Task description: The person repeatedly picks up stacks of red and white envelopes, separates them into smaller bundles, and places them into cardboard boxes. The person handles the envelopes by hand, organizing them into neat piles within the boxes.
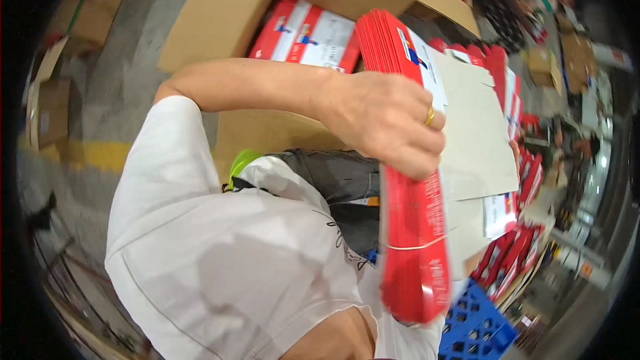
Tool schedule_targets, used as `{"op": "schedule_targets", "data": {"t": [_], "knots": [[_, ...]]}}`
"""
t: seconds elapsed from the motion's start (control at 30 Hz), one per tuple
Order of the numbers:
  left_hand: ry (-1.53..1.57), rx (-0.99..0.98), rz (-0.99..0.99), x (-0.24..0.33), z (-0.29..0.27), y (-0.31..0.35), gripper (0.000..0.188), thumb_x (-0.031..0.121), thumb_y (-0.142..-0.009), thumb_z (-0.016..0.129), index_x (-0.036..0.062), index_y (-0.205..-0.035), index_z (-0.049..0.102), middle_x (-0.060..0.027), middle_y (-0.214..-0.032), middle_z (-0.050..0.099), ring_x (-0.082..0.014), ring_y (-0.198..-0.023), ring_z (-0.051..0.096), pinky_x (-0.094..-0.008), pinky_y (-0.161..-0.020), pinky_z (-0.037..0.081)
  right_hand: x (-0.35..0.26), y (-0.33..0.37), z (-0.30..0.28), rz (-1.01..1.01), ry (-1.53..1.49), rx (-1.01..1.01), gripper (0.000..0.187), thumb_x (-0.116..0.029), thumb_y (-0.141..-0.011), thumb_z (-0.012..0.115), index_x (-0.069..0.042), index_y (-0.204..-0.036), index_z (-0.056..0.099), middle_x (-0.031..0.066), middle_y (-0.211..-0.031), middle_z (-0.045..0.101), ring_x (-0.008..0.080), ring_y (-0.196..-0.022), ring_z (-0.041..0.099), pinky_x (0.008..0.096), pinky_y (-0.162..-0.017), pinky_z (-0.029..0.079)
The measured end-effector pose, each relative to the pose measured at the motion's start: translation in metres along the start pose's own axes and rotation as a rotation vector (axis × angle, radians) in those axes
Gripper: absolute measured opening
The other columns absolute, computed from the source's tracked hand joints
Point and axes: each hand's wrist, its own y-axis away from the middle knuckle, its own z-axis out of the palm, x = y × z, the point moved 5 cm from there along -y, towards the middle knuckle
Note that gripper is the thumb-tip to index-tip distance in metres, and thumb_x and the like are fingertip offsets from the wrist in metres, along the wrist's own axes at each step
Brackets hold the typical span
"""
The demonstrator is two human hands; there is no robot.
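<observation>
Item one: a bundle of thin flat red packs (417, 273), stacked face to face, a pale elastic band (419, 247) around its lower part; located at right of centre, upright in the view, before the person's trunk, lower end blurred. Left hand (387, 120): reaches across from the left, knuckles up, fingers curled closely over the bundle's middle and gripping it (a gold-coloured ring (429, 117) on one finger). Right hand: not distinguishable, so the state of its fingers cannot be told. Adjoining, right of the bundle: greyish-beige cardboard sheets (477, 140). Beyond the left forearm: an open brown carton (223, 13), flaps spread, containing red-and-white packs (313, 33). Far right: further red packs (513, 257), heaped. Lower right: a blue perforated plastic crate (477, 327). Floor, left: a yellow stripe (103, 155).
</observation>
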Motion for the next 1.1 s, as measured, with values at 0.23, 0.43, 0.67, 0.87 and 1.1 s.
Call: {"op": "schedule_targets", "data": {"t": [0.23,0.43,0.67,0.87,1.1], "knots": [[-0.503,-0.185,-0.031,0.029,0.009,0.108,0.02,0.022,-0.089,0.066,0.0099,-0.103,0.058,-0.0121,-0.1,0.066,-0.0299,-0.095,0.067,-0.0396,-0.08,0.056,-0.037,-0.143,0.198,0.121,0.653,-0.647,0.042,-0.013,-0.095,0.069,-0.013,-0.13,0.047,0.0035,-0.124,0.059,0.0121,-0.111,0.056,0.0288,-0.093,0.047],[-0.749,-0.63,-0.267,0.02,0.081,0.211,0.043,0.027,-0.092,0.056,0.01,-0.131,0.057,-0.0068,-0.107,0.061,-0.0227,-0.096,0.06,-0.0344,-0.08,0.05,0.063,-0.213,0.345,-0.004,0.733,-0.896,0.057,-0.002,-0.088,0.068,-0.01,-0.139,0.044,0.0114,-0.121,0.062,0.0214,-0.114,0.06,0.0342,-0.095,0.05],[-0.758,-0.738,-0.407,0.024,0.104,0.272,0.047,0.027,-0.092,0.053,0.0062,-0.134,0.059,-0.0063,-0.111,0.059,-0.0193,-0.097,0.058,-0.0322,-0.078,0.048,0.168,-0.25,0.427,-0.129,0.774,-1.07,0.054,-0.004,-0.082,0.072,-0.009,-0.132,0.054,0.0091,-0.127,0.064,0.0255,-0.127,0.058,0.0407,-0.109,0.044],[-0.679,-0.795,-0.527,0.005,0.133,0.305,0.054,0.027,-0.089,0.056,0.0058,-0.139,0.054,-0.0085,-0.124,0.057,-0.0211,-0.105,0.055,-0.0316,-0.08,0.05,0.148,-0.241,0.436,-0.518,1.052,-0.82,0.062,-0.017,-0.087,0.072,-0.016,-0.145,0.051,0.013,-0.144,0.06,0.0373,-0.137,0.052,0.0453,-0.114,0.041],[-0.587,-0.896,-0.421,0.008,0.179,0.378,0.027,0.026,-0.089,0.057,0.0088,-0.109,0.063,-0.0115,-0.113,0.06,-0.0281,-0.092,0.058,-0.0387,-0.063,0.052,0.117,-0.195,0.274,-0.274,0.773,-0.562,0.035,-0.007,-0.099,0.066,0.0,-0.133,0.062,0.013,-0.119,0.072,0.0182,-0.114,0.067,0.0323,-0.1,0.051]]}}
